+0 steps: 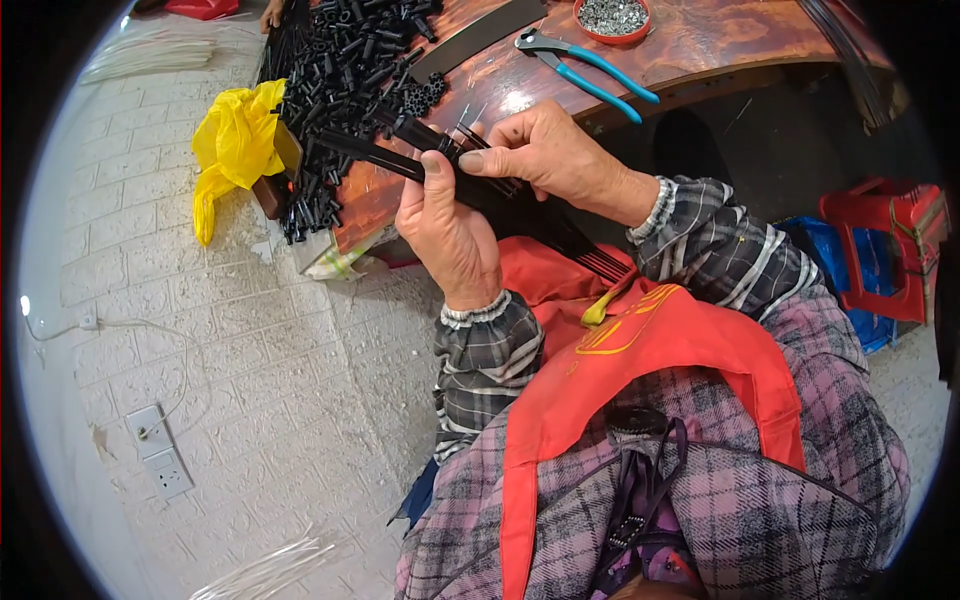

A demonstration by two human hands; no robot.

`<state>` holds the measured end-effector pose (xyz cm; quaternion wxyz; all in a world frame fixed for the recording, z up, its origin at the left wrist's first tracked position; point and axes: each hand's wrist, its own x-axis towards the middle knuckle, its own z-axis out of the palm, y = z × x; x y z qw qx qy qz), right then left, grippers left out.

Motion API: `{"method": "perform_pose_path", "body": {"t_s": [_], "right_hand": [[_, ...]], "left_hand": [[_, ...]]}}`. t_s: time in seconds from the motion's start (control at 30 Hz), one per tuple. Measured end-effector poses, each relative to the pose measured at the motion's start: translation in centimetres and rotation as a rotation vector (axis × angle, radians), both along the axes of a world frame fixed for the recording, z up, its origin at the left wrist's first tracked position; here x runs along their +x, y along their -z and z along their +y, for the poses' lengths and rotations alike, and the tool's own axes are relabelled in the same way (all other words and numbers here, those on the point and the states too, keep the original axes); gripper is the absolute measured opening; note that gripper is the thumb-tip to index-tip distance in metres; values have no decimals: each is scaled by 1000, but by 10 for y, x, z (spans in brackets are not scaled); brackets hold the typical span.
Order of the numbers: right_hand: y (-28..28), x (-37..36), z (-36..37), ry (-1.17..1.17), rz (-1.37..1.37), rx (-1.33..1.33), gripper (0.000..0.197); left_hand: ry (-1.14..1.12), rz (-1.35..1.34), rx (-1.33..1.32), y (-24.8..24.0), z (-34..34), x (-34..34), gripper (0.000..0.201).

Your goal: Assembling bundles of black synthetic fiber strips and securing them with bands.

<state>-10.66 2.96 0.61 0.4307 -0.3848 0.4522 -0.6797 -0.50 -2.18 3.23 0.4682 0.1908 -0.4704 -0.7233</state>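
My left hand (pixel 452 238) is closed, thumb up, around a bundle of long black rods (pixel 365 152) that sticks out to the left. Beside the bundle, a short black plastic tube (pixel 416 133) shows above the left thumb. My right hand (pixel 575 160) pinches thumb and finger together against the work, close to the left thumb. Thin black ribs (pixel 598 262) run from under both hands down onto the red apron (pixel 650 340) on my lap. What exactly sits between the right fingertips is too small to make out.
A heap of black plastic tubes (pixel 350 65) covers the table's left end. Teal-handled nippers (pixel 590 75), a dark flat strip (pixel 475 42) and a red dish of small metal parts (pixel 612 18) lie beyond my hands. A yellow bag (pixel 238 140) hangs at the left edge; a red stool (pixel 885 250) stands right.
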Motion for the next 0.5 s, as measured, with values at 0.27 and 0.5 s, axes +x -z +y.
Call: {"method": "perform_pose_path", "body": {"t_s": [0.27,0.5], "right_hand": [[-4,8,0,129,79,5,31],[0,7,-7,229,166,-113,26]], "left_hand": [[-203,-97,-156,-14,4,-2,9],[-162,-37,-98,-7,-7,-3,11]]}}
